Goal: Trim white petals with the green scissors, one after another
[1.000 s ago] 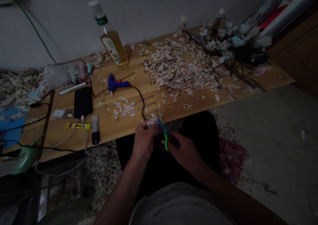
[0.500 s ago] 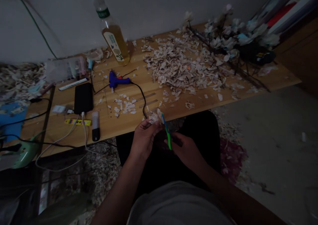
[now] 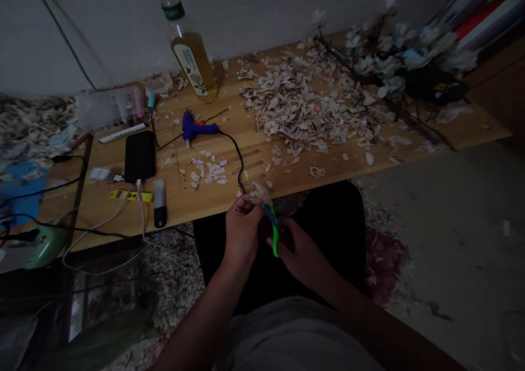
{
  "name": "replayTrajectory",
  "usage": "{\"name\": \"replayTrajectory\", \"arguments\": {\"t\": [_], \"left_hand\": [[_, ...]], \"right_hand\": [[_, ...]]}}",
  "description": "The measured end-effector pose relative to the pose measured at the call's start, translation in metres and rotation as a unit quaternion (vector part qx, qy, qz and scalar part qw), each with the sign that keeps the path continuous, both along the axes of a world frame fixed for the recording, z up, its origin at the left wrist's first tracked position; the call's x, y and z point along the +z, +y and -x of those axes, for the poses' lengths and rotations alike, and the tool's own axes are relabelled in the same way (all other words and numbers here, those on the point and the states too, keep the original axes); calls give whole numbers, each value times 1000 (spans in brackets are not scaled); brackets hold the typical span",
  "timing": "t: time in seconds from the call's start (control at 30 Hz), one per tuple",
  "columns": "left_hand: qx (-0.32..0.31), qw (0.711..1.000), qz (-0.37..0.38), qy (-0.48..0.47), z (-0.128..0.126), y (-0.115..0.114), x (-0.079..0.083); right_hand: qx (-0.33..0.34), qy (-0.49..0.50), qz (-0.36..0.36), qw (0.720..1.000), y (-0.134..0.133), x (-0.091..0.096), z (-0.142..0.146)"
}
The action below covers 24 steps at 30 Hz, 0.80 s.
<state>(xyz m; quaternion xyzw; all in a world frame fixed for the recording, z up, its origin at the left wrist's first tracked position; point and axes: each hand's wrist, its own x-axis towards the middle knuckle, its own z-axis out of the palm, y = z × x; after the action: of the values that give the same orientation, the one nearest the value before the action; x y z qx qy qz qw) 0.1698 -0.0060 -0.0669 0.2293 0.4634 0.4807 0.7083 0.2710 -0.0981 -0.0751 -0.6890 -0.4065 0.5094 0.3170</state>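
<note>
Over my lap, at the table's front edge, my left hand (image 3: 243,223) pinches a pale, crumpled, petal-like piece (image 3: 260,193) between thumb and fingers. My right hand (image 3: 301,251) is closed around small green-and-blue scissors (image 3: 275,231). Their upper end is at the pale piece, beside my left fingertips. Dim light hides whether the blades touch the piece. On the wooden table (image 3: 197,199) beyond my hands lie small pale flakes (image 3: 213,171) and a large heap of dry, petal-like scraps (image 3: 295,106).
A blue glue gun (image 3: 197,128) with a black cord lies behind my left hand. Farther back stands a bottle of yellowish liquid (image 3: 197,65). To the left are a black phone (image 3: 140,157) and cables. Flowered branches (image 3: 381,59) lie at the back right.
The scissors have come lower and turned, their blue part now slanting across the green beneath the pale piece. My left hand still pinches the piece. The whole view has shifted slightly.
</note>
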Motion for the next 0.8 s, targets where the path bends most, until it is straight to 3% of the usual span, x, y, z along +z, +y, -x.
{"name": "replayTrajectory", "arguments": {"t": [0.27, 0.57, 0.8], "left_hand": [[-24, 998, -3, 56, 2, -5, 2], [-18, 999, -12, 36, 5, 2, -4], [-46, 998, -30, 44, 8, -1, -5]], "right_hand": [[-12, -105, -6, 994, 3, -5, -5], [-5, -117, -3, 993, -2, -8, -5], [6, -241, -63, 968, -3, -18, -10]]}}
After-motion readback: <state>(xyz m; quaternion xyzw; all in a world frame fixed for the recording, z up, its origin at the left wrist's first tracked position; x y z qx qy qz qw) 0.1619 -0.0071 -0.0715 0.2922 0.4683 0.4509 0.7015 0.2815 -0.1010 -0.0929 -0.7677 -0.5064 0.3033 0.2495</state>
